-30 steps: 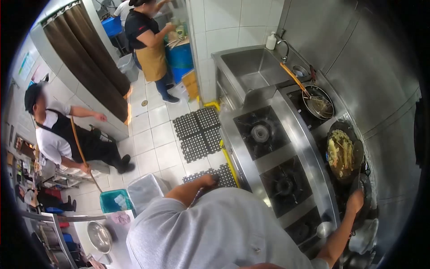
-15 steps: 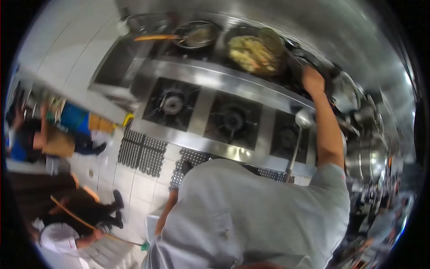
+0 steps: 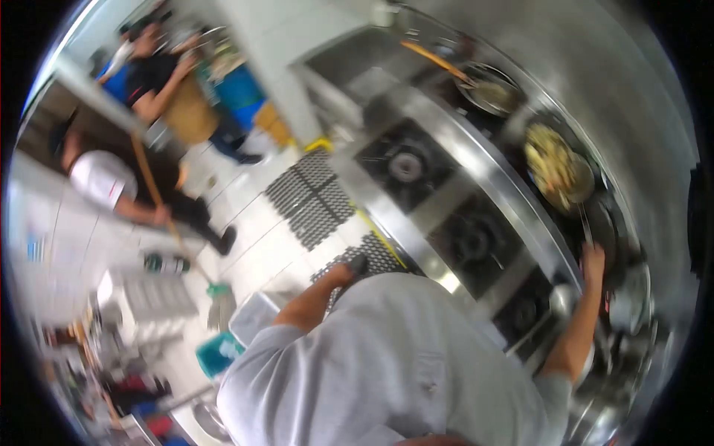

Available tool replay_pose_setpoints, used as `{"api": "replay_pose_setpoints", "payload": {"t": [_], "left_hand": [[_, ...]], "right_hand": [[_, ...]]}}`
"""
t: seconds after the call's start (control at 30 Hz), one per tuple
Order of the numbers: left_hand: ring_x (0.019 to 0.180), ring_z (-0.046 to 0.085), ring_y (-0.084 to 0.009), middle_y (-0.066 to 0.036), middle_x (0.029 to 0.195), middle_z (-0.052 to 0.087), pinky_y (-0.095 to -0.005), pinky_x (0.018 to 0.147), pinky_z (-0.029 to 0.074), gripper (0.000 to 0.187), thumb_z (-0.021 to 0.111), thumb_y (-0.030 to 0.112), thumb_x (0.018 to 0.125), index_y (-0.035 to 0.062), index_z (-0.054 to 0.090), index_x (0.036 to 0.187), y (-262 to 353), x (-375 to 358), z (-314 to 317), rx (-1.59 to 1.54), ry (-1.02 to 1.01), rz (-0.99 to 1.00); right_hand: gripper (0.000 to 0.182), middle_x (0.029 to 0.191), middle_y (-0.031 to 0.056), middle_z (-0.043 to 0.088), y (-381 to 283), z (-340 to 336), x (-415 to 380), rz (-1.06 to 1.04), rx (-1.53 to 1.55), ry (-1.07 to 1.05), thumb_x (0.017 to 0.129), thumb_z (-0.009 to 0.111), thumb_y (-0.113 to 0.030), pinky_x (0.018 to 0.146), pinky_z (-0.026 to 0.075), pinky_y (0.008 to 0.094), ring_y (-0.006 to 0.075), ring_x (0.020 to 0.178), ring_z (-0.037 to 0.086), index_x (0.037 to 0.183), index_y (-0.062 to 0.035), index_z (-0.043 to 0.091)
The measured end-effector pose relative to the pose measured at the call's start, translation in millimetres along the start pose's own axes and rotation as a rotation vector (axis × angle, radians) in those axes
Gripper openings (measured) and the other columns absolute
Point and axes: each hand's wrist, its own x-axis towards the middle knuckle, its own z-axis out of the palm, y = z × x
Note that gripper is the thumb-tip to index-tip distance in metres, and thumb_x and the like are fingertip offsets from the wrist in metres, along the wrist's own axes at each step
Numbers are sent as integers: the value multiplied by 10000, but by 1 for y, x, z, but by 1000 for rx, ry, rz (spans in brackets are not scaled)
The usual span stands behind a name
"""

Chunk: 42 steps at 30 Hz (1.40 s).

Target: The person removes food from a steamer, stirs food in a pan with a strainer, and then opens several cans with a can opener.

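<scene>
My right hand (image 3: pixel 593 256) is closed around the thin metal handle of a long-handled strainer (image 3: pixel 581 178). Its round head lies in a wok, against pale yellow cut food (image 3: pixel 549 156) with some orange pieces. On the left, my left hand (image 3: pixel 341 275) hangs low beside my body, partly covered by my shirt, its fingers not distinguishable. A dark shape shows right beyond it. Below my right forearm, a ladle (image 3: pixel 561 299) rests across the front burner with its handle toward me.
Another pan (image 3: pixel 492 93) with an orange-handled utensil (image 3: pixel 435 58) sits further along the back row. Front burners (image 3: pixel 405 165) line the steel range. Metal pots (image 3: pixel 628 297) stand at right. One person (image 3: pixel 104 178) holds a broom (image 3: pixel 152 182); another (image 3: pixel 160 89) stands behind.
The view has swung left, so the range now runs diagonally at right and more floor shows. My right hand stays on the strainer's handle, its head now over the food. My left forearm shows more.
</scene>
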Motion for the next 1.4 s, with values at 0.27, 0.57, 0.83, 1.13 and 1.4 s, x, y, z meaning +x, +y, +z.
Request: {"api": "replay_pose_setpoints", "payload": {"t": [0.27, 0.57, 0.83, 1.13, 1.4], "left_hand": [[964, 751, -395, -257, 1060, 767, -477, 851, 582, 543, 744, 445, 849, -45, 762, 1084, -11, -14, 9, -99, 1, -99], [778, 752, -299, -194, 766, 746, -450, 749, 596, 485, 758, 429, 866, -55, 767, 896, -43, 4, 30, -79, -1, 40], [799, 712, -387, -198, 814, 726, -479, 730, 569, 370, 614, 354, 979, 33, 727, 833, -73, 25, 46, -104, 233, 508], [756, 651, -458, -234, 797, 687, -543, 646, 491, 242, 568, 157, 980, 3, 687, 836, -71, 15, 36, 258, 297, 925], [768, 650, -453, -248, 800, 668, -545, 648, 484, 302, 526, 217, 1004, 21, 675, 829, -73, 8, 50, -221, 100, 530]], "right_hand": [[222, 669, -36, 504, -64, 30, -53, 416, 435, -85, 1069, 566, -254, 392, 334, 249, 78, 472, 462, 1051, -64, 680], [128, 676, -85, 459, -102, 81, -57, 502, 820, -124, 999, 664, -223, 476, 371, 242, 59, 546, 441, 899, -152, 629], [132, 676, -87, 429, -156, 95, -69, 613, 998, -120, 1066, 593, -180, 500, 327, 251, 75, 565, 397, 994, -96, 664], [217, 729, -74, 499, -170, 130, -69, 521, 1256, -26, 1102, 553, -199, 528, 412, 218, 40, 608, 472, 1076, -20, 673], [222, 692, -40, 506, -171, 112, -65, 515, 1061, 99, 1066, 544, -163, 478, 353, 262, 95, 551, 471, 1008, 6, 674]]}}
